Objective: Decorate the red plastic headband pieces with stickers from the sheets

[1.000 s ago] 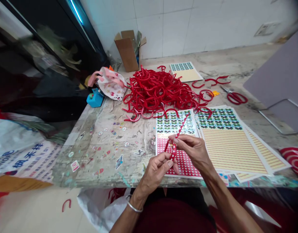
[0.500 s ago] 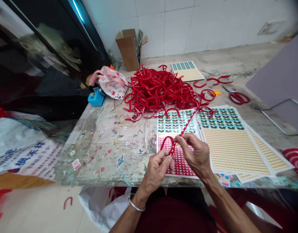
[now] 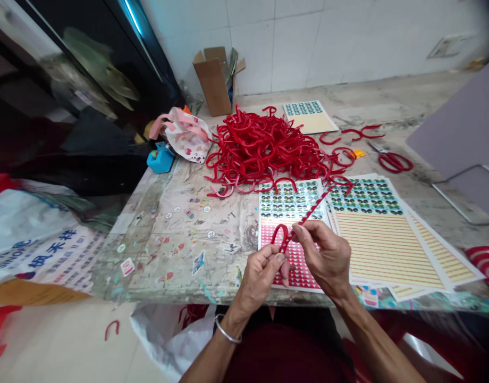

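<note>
My left hand [image 3: 262, 276] pinches the lower end of a curved red band [image 3: 281, 227], which arches above the fingers. One end of a narrow red strip with small pale marks [image 3: 313, 209] lies against the band at the left fingertips. Thumb and fingers of my right hand [image 3: 327, 256] close on that strip, and its free end slants up and away to the right. Beneath both hands is a sticker sheet [image 3: 288, 199], partly covered, with a red patterned lower half. A heap of red curved bands [image 3: 268, 151] lies just beyond.
More printed sheets [image 3: 384, 242] overlap at the right. Red-handled scissors [image 3: 395, 162] lie behind them, near a grey panel [image 3: 460, 138]. A blue tape dispenser [image 3: 160, 159], a patterned cloth bag [image 3: 191, 135] and a cardboard box [image 3: 213, 88] stand at the back left.
My right hand has shifted slightly right along the strip, whose free end reaches farther right. The band's arch looks narrower. The whole view has moved a little.
</note>
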A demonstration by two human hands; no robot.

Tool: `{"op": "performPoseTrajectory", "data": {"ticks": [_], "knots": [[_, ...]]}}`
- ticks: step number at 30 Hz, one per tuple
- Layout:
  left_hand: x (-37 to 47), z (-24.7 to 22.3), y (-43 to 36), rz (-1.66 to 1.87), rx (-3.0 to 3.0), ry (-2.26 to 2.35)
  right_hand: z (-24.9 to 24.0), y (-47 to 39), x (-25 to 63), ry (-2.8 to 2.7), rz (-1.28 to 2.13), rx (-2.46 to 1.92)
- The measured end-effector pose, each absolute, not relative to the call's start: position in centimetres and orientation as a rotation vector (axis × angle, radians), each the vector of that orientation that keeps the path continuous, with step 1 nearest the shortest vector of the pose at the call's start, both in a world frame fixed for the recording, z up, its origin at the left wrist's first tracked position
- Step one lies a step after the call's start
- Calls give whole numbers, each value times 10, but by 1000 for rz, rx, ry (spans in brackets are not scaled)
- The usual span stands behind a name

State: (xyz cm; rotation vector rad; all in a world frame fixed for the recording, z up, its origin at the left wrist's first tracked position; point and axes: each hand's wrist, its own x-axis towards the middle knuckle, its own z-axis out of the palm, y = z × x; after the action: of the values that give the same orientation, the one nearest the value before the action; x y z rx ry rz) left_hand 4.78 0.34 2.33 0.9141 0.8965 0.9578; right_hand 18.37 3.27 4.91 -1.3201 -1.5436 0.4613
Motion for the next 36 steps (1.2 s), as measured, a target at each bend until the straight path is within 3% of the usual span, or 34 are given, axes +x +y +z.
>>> {"op": "performPoseTrajectory", "data": {"ticks": [12, 22, 31, 36], "knots": [[48, 20, 2, 966, 884, 882, 56, 24, 185, -1595, 328, -1342], [49, 23, -4, 962, 801, 814, 47, 37, 185, -1508, 460, -1329], [45, 28, -8, 923, 839, 775, 41, 38, 184, -1400, 819, -1252], [46, 46, -1, 899, 889, 760, 39, 28, 184, -1564, 599, -1244]]}}
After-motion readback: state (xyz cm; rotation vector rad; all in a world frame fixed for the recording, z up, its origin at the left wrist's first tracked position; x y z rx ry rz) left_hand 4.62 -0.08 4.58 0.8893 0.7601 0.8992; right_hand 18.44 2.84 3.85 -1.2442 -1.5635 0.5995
